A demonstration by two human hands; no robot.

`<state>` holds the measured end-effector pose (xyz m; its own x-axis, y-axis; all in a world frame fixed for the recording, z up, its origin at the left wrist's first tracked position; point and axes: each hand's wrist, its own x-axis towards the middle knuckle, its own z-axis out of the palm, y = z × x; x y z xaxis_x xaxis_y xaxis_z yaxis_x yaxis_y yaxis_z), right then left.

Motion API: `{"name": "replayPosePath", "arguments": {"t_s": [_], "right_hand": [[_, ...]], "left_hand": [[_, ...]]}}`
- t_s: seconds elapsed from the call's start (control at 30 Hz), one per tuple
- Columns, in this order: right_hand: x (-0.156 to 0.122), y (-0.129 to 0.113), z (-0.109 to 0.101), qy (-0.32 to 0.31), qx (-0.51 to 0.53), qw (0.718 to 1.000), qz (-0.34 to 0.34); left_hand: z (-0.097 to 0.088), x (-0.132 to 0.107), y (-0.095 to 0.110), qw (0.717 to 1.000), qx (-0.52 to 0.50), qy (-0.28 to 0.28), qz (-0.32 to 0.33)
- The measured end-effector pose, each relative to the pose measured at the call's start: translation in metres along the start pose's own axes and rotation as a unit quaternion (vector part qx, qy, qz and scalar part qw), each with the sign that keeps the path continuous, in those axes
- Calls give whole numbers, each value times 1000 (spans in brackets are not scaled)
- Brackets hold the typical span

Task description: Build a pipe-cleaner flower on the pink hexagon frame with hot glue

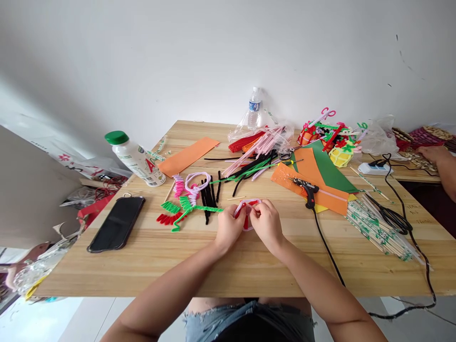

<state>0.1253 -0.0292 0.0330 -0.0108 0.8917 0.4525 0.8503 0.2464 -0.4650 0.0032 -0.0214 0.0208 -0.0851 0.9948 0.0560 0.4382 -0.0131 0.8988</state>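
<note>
My left hand [228, 226] and my right hand [266, 225] meet over the table, fingers pinched on a lilac and red pipe cleaner piece [245, 205]. Its lilac outer loop shows around the red parts; its middle is partly hidden by my fingertips. Just left of my left hand lies a green pipe cleaner stem [208, 209] with coiled green leaves. A lilac pipe cleaner ring [198, 179], a red coil [169, 219] and short black pipe cleaners [207, 199] lie around it.
A hot glue gun [304, 187] rests on orange sheets [329, 199], its cord trailing off the front edge. A phone [117, 223] and a green-capped bottle [135, 159] stand left. Wrapped sticks [381, 232] and black scissors [395, 218] lie right. Another person's hand [432, 154] is far right.
</note>
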Motion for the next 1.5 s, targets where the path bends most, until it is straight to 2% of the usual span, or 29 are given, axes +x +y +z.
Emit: {"name": "replayPosePath", "arguments": {"t_s": [0.2, 0.37, 0.43, 0.63, 0.83, 1.03, 1.27, 1.5], "right_hand": [[4, 11, 4, -30, -2, 1000, -5], [8, 16, 6, -76, 2, 997, -13], [10, 18, 6, -91, 9, 996, -15], [13, 21, 4, -118, 26, 992, -31], [16, 19, 1, -134, 19, 990, -34], [20, 20, -2, -156, 25, 987, -41], [19, 17, -1, -157, -1, 987, -30], [12, 11, 2, -121, -73, 990, -8]], "left_hand": [[-2, 5, -3, 995, 65, -77, -2], [-6, 8, 0, 996, 29, -84, -21], [-7, 10, 1, 996, 24, -89, -10], [-8, 17, 0, 982, 88, -161, 35], [-6, 21, -3, 978, 132, -149, 63], [-3, 23, -8, 973, 107, -102, 177], [-4, 25, -3, 978, 129, -111, 116], [-7, 27, -3, 982, 107, -117, 101]]}}
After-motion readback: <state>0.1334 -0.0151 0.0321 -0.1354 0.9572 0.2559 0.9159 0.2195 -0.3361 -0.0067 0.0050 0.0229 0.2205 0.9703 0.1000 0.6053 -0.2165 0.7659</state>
